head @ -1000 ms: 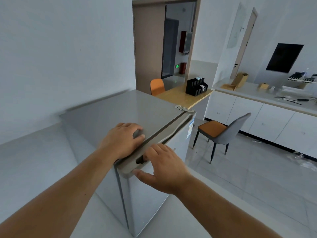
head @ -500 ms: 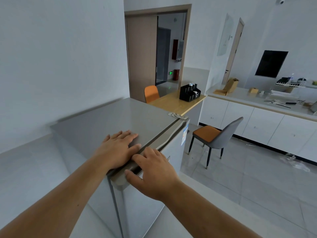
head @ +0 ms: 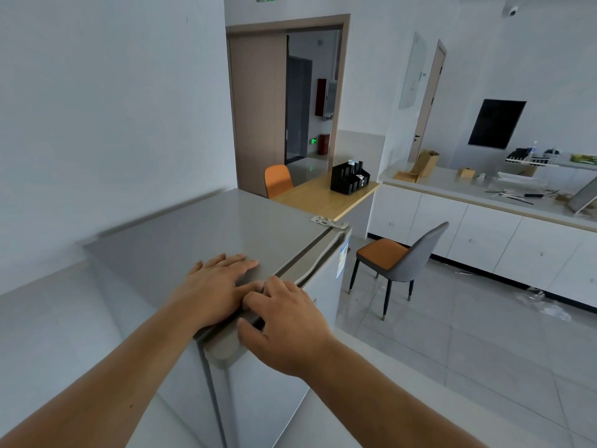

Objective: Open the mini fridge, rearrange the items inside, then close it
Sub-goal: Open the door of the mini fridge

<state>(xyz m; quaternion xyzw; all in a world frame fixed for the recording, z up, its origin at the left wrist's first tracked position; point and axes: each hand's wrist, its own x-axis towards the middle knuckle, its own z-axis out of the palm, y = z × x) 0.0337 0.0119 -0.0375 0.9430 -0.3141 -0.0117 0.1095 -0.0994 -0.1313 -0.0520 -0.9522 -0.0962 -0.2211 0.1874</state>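
Observation:
The grey mini fridge (head: 193, 234) stands low against the left wall, seen from above. Its door (head: 268, 399) faces right and lies against the body with only a thin dark seam along the top. My left hand (head: 216, 286) lies flat on the fridge top near the front corner, fingers spread. My right hand (head: 284, 321) sits over the door's top edge, fingers curled on the rim and thumb on the door's front. The inside of the fridge and its items are hidden.
A grey chair with an orange seat (head: 397, 263) stands on the tiled floor just beyond the door's swing side. A wooden counter (head: 316, 195) with a black organiser (head: 349, 179) is behind the fridge. White cabinets (head: 484, 234) run along the right.
The dark gap between door and fridge body has narrowed to a thin seam. My right hand moved from the handle recess up onto the door's rim. My left hand flattened.

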